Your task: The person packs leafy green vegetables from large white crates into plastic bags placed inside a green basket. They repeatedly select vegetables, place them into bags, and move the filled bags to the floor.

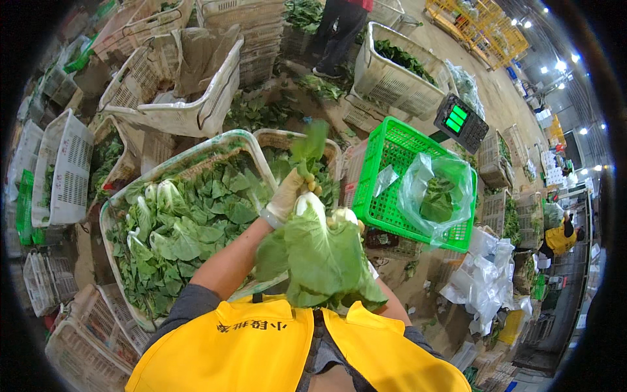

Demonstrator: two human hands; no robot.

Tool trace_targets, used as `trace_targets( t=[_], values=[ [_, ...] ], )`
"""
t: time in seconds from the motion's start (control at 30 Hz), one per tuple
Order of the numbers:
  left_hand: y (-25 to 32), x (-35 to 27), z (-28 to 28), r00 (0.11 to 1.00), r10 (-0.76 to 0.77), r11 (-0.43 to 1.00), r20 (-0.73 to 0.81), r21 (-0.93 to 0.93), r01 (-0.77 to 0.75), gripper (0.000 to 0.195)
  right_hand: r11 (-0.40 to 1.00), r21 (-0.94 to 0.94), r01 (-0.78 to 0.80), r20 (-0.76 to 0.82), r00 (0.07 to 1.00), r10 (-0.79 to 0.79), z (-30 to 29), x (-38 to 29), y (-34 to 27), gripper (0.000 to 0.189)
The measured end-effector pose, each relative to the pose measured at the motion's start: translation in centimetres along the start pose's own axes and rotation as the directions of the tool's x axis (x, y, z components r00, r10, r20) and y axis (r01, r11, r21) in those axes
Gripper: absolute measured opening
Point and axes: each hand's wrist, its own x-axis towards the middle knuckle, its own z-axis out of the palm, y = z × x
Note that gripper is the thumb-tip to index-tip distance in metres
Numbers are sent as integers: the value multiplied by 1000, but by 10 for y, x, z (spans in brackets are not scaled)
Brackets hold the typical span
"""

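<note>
Gloved, my left hand (289, 193) is shut on a small leafy stalk (309, 147), blurred, whose leaves point away from me. Close to my chest, a bunch of leafy greens (325, 250) with white stems hangs from my right hand (360, 226), mostly hidden behind the leaves. To the left, a large white crate (110, 235) holds many greens with white stems. At the right stands a green plastic crate (379, 215) with an opened clear plastic bag (411, 196) in it; greens (437, 200) lie inside the bag.
A scale display (460, 122) with lit digits stands behind the green crate. Clear plastic bags (482, 279) are piled at the right. Stacked crates (240, 29) and an empty-looking white crate (215, 115) stand beyond. A person's legs (338, 36) show at the top; another person (561, 237) is far right.
</note>
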Motion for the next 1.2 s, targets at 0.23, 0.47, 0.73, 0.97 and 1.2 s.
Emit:
trace_targets(
  t=[0.23, 0.47, 0.73, 0.97, 1.2],
  values=[
    [15, 47, -32, 836, -226, 974, -501, -125, 189, 25, 996, -64, 60, -46, 997, -63, 21, -23, -27, 61],
    [16, 13, -10, 839, -541, 439, -65, 829, 347, 65, 974, -209, 86, -235, 963, -136, 67, -59, -40, 60],
    [-12, -2, 48, 885, -372, 924, 278, 195, 328, 83, 519, -855, -2, -93, 985, -149, 110, -63, -133, 73],
    [-36, 47, 109, 826, -388, 920, 409, 126, 370, 98, 81, -949, 305, 168, 705, -689, 101, -51, -150, 88],
    [-156, 106, 167, 855, -372, 895, 362, 383, 228, 103, 223, -775, 591, 247, 608, -754, 31, -76, -228, 74]
  ],
)
